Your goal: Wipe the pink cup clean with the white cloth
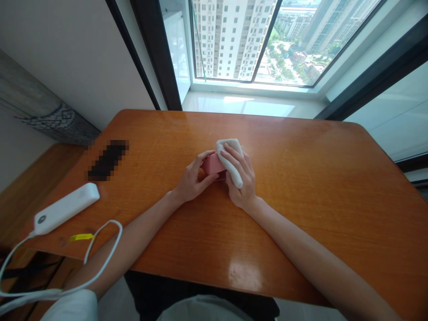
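Near the middle of the wooden table [301, 178] is a small pink box-shaped object [213, 164]. My left hand [194, 180] grips it from the left, thumb on the near side and fingers on the far side. A folded white cloth [230, 156] lies against the object's right part, pressed there by my right hand [243, 180]. The fingers of that hand are bent over the cloth, with the thumb on the near side. The cloth and fingers hide the object's right end, so its exact kind does not show.
A white power strip [67, 209] lies at the table's left, its white cable [115, 254] looping over my left forearm with a yellow tag [82, 237]. Behind it is a blurred-out dark object [109, 160]. A window [254, 44] stands beyond the far edge, a curtain [50, 102] to the left.
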Motion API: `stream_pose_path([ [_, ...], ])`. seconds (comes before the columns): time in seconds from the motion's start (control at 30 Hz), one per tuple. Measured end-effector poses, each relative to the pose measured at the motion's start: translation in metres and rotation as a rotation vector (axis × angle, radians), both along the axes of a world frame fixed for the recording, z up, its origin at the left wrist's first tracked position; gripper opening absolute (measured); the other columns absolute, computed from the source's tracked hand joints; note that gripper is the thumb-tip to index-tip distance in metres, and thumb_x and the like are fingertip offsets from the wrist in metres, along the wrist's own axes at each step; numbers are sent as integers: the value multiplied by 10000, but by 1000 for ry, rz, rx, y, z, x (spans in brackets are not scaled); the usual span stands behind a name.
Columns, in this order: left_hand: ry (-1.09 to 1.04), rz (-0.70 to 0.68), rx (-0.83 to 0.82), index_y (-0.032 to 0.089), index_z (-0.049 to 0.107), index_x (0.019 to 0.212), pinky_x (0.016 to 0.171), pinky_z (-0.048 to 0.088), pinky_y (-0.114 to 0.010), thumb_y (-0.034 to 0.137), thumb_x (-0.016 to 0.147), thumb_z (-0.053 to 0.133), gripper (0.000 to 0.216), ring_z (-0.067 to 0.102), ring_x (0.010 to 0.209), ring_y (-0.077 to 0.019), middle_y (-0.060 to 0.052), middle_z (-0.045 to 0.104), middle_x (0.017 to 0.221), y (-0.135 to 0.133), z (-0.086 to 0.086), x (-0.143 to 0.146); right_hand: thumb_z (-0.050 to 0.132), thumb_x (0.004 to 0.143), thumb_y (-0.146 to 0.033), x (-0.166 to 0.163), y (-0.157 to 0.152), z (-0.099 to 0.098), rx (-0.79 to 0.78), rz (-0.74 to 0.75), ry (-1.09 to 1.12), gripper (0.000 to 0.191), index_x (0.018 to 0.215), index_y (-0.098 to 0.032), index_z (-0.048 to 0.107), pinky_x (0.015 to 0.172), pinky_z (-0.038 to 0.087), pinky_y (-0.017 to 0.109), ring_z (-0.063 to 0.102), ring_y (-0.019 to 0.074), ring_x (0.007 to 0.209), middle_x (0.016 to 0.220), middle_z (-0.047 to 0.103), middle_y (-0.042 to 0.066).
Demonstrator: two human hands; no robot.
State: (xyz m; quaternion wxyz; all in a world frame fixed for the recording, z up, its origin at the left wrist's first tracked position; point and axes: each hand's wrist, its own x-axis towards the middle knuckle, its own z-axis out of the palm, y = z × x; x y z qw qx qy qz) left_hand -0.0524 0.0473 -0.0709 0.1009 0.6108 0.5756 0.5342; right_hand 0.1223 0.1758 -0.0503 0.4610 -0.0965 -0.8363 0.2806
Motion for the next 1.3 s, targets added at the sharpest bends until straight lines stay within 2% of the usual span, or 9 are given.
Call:
stream_pose_path([
  [0.2, -5, 34, -32, 250, 495, 1623, 1190, 569, -443, 535, 1077, 749, 667, 680, 1403, -301, -164, 639, 1589, 1, 0, 1, 430, 1184, -393, -3, 6, -4, -285, -60, 24, 446, 1544, -342, 689, 1381, 429, 587, 575, 267, 1605, 1636, 690, 47],
  [0.37, -12, 10, -6, 255, 492, 1620, 1182, 572, -438, 521, 1083, 742, 649, 685, 1393, -294, -155, 647, 1575, 1, 0, 1, 503, 1155, -333, -1, 2, -1, 7, 35, 48, 467, 1602, -330, 638, 1360, 423, 631, 600, 303, 1577, 1668, 660, 87],
  [0.57, -1, 27, -24, 256, 488, 1625, 1199, 563, -436, 513, 1081, 751, 657, 680, 1406, -295, -150, 641, 1587, 0, 1, 1, 402, 1192, -436, -5, 6, -3, -330, -46, -23, 462, 1537, -339, 694, 1375, 441, 580, 581, 266, 1602, 1617, 708, 46],
  [0.73, -5, 1, -3, 253, 489, 1631, 1179, 579, -446, 514, 1093, 729, 645, 679, 1400, -301, -159, 643, 1579, 0, 0, 0, 500, 1154, -378, 1, 3, -2, 44, 20, -6, 504, 1650, -354, 589, 1360, 431, 652, 564, 322, 1614, 1709, 620, 73],
  [0.8, -14, 9, -14, 252, 486, 1633, 1180, 579, -450, 516, 1089, 733, 653, 680, 1397, -303, -161, 642, 1579, 0, 0, 0, 493, 1159, -372, -1, 4, -3, 9, 26, -9, 488, 1634, -359, 605, 1371, 427, 634, 559, 309, 1621, 1708, 621, 65],
  [0.93, -18, 22, -25, 266, 485, 1634, 1212, 556, -443, 508, 1078, 755, 664, 667, 1425, -299, -145, 631, 1597, 0, -1, 0, 403, 1194, -423, -4, 8, -3, -283, -43, -19, 461, 1559, -355, 677, 1379, 447, 567, 577, 254, 1610, 1640, 690, 36],
  [1.13, -15, -13, 6, 270, 477, 1634, 1209, 558, -441, 492, 1092, 737, 640, 665, 1427, -296, -146, 631, 1596, 0, 0, 0, 532, 1141, -352, 2, 2, -1, 68, 44, 15, 502, 1637, -368, 611, 1375, 419, 646, 577, 332, 1604, 1690, 644, 60],
  [1.2, -15, -4, 1, 275, 476, 1634, 1202, 563, -439, 496, 1093, 735, 639, 668, 1425, -296, -140, 630, 1601, 0, 0, 1, 510, 1152, -358, 0, 3, 0, -11, 37, 21, 464, 1593, -360, 654, 1381, 414, 638, 578, 321, 1604, 1669, 663, 53],
  [1.3, -9, 21, -26, 264, 479, 1636, 1208, 560, -449, 522, 1088, 737, 659, 667, 1428, -306, -150, 625, 1608, 0, 1, 2, 421, 1188, -421, -5, 7, -1, -314, -30, 2, 443, 1505, -354, 723, 1342, 489, 579, 650, 279, 1536, 1576, 739, 33],
])
